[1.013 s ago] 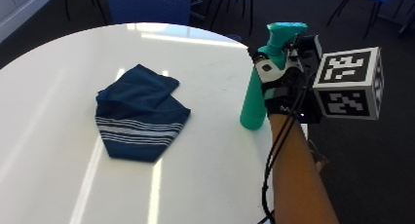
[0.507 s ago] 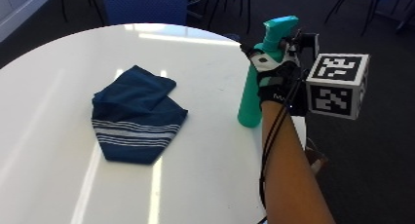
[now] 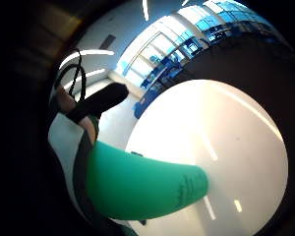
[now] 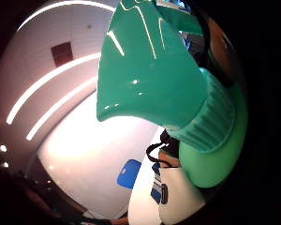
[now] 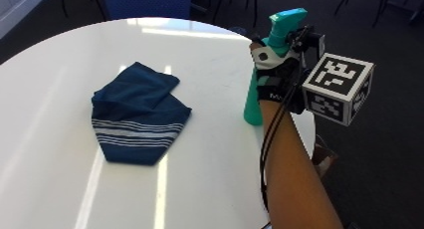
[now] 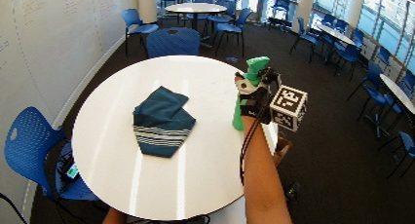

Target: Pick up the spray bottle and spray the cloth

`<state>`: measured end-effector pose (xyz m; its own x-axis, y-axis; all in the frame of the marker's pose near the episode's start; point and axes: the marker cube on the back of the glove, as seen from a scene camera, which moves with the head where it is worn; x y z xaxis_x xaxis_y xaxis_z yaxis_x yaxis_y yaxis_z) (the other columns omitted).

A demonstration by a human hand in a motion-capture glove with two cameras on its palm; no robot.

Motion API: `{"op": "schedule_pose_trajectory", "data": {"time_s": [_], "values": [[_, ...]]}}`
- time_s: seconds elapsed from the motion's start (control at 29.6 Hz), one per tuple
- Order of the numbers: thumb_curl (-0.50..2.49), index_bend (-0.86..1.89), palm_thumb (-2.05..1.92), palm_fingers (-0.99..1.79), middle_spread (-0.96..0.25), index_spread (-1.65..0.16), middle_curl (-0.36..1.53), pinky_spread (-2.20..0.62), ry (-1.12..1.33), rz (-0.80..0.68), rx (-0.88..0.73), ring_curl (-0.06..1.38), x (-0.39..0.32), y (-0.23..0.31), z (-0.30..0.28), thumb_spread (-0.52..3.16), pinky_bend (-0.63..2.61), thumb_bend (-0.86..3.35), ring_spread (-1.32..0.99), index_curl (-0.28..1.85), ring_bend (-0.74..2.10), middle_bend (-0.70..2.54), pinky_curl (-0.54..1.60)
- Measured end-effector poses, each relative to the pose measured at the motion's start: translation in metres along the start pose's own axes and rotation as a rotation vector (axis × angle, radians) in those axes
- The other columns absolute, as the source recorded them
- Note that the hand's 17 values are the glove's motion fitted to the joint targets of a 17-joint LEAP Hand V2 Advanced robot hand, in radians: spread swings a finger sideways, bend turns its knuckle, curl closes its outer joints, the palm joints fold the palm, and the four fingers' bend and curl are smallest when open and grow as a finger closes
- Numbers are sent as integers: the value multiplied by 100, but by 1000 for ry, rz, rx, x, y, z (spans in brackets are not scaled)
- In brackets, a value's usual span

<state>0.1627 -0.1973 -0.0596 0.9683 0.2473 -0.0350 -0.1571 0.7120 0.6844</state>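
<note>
Gloved right hand point(image 5: 275, 72) around unlabelled green spray bottle point(image 5: 255, 97)

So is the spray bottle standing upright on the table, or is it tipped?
Upright: the spray bottle stands base down on the table, nozzle on top, the gloved right hand around it.

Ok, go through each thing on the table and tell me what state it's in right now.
Bottle: upright, base at the table, gripped around its neck.
Right hand: fingers curled round the bottle.
Cloth: folded loosely, lying flat on the table, apart from the bottle, untouched.
Table: white, round, carrying both.
</note>
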Motion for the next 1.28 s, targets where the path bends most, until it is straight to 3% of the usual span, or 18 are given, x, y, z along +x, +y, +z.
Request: {"op": "schedule_pose_trajectory", "data": {"time_s": [0.37, 1.28], "values": [[59, 9, 91, 125, -25, -34, 46, -23, -34, -55, 60, 44, -20, -7, 4, 50, 56, -4, -22, 29, 59, 37, 39], [66, 13, 90, 124, -26, -33, 49, -27, -31, -49, 94, 45, -13, -2, 2, 45, 61, -4, -22, 31, 63, 41, 40]]}}
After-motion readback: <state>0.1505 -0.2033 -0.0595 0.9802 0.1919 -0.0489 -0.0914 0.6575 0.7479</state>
